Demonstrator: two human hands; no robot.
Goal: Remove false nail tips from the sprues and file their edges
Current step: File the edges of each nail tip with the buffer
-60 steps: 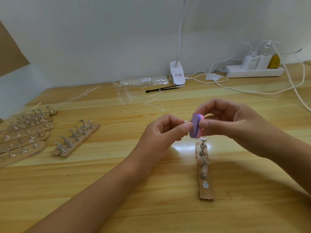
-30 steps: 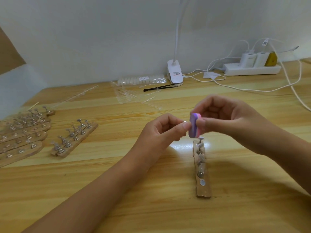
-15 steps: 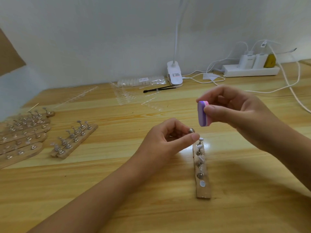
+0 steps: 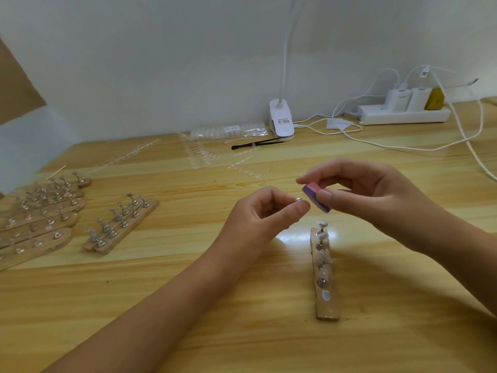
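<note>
Fingers of left hand (image 4: 258,215) pinch stud (image 4: 298,201), tip on it too small to see; right hand (image 4: 371,195) clamps file (image 4: 315,201) just beside. We judge filing midway: stand (image 4: 326,310) below part-filled, sprues (image 4: 200,157) beyond hold tips.

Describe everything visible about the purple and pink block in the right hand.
The block is small and oblong with rounded ends, purple on its broad face with a pink layer along one edge, and looks like foam. The right hand pinches it between thumb and fingers, tilted, above the table. Its lower end sits right beside the metal-tipped piece pinched by the left hand; contact cannot be told.
</note>
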